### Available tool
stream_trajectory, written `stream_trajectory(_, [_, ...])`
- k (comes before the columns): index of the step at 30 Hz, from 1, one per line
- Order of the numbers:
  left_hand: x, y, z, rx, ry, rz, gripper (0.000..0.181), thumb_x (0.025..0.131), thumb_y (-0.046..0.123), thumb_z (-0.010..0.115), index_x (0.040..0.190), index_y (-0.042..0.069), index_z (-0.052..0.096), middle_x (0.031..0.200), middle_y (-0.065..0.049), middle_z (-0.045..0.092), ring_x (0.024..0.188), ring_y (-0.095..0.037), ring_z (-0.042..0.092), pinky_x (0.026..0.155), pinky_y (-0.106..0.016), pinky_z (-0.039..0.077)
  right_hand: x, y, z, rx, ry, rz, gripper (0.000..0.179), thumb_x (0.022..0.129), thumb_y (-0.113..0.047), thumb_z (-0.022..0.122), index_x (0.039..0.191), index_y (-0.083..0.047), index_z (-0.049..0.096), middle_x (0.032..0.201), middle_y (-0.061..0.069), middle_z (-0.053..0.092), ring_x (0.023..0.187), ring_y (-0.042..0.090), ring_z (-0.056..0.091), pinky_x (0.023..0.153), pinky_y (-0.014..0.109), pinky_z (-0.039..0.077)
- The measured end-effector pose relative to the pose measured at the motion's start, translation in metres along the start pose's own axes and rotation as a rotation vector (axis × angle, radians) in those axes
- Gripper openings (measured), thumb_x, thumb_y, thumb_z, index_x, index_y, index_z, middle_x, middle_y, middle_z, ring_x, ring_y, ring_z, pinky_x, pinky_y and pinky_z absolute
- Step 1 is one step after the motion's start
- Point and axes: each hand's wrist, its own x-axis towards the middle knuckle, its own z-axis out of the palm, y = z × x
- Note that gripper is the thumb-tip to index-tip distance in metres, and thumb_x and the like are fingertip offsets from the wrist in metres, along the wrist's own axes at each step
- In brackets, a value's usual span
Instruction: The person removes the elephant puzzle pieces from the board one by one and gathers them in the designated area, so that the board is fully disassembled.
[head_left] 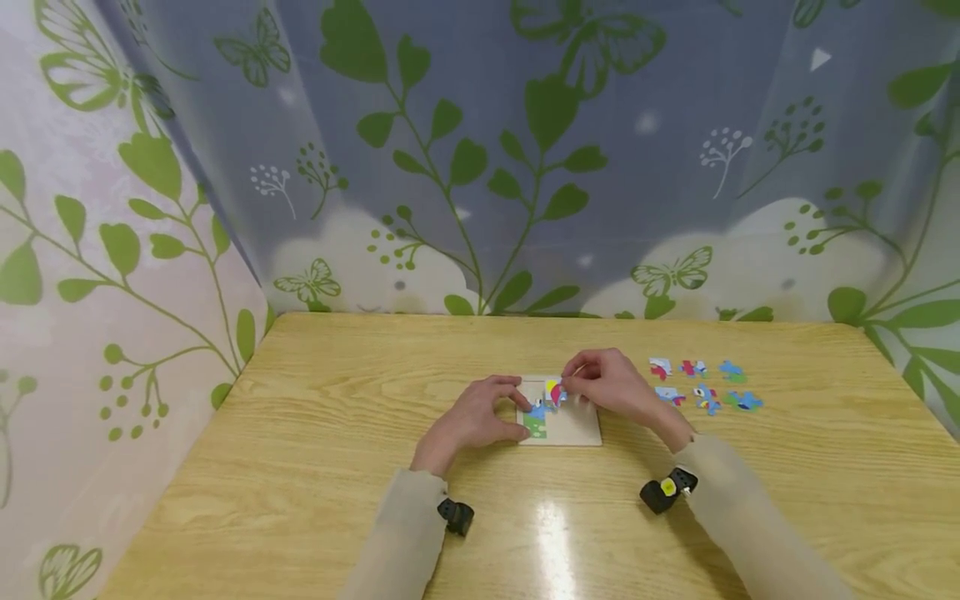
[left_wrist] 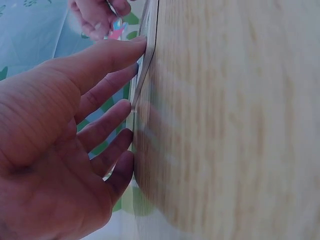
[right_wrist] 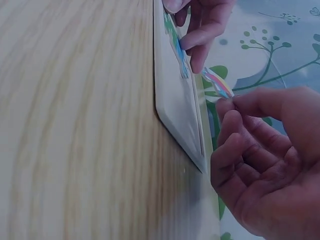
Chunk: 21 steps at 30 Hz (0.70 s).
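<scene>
A white puzzle board [head_left: 576, 427] lies on the table, with blue and green puzzle pieces [head_left: 535, 427] fitted along its left side. My left hand [head_left: 480, 412] rests at the board's left edge, thumb by the near corner and index fingertip at the blue piece. In the left wrist view the fingers of this hand [left_wrist: 75, 130] are spread and fairly straight. Between thumb and index finger my right hand [head_left: 611, 385] pinches a yellow, red and blue puzzle piece [head_left: 554, 392]. The right wrist view shows this piece [right_wrist: 218, 82] tilted above the board's far part.
Several loose puzzle pieces lie in two rows right of the board, among them a red-and-white piece [head_left: 660, 367] and a blue-and-green piece [head_left: 744, 401]. A patterned curtain [head_left: 480, 208] hangs behind the wooden table [head_left: 337, 417].
</scene>
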Motion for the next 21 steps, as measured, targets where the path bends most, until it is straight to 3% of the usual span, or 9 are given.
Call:
stream_trajectory(11, [-0.001, -0.001, 0.000, -0.019, 0.005, 0.010, 0.023, 0.088, 0.023, 0.080, 0.109, 0.017, 0.074, 0.159, -0.004, 0.046, 0.151, -0.036, 0.034, 0.124, -0.055, 0.025, -0.023, 0.011, -0.020, -0.052, 0.011, -0.026, 0.019, 0.097, -0.025, 0.069, 0.106, -0.009, 0.070, 0.094, 0.010, 0.075, 0.081, 0.021, 0.064, 0.068, 0.030, 0.049])
stream_trajectory(21, [-0.001, 0.000, 0.001, -0.033, 0.006, 0.012, 0.022, 0.087, 0.022, 0.080, 0.108, 0.018, 0.074, 0.159, -0.003, 0.046, 0.151, -0.036, 0.033, 0.124, -0.056, 0.025, -0.042, 0.022, -0.033, -0.075, 0.016, -0.024, 0.018, 0.096, -0.026, 0.071, 0.104, -0.009, 0.070, 0.089, 0.009, 0.074, 0.075, 0.020, 0.062, 0.062, 0.028, 0.047])
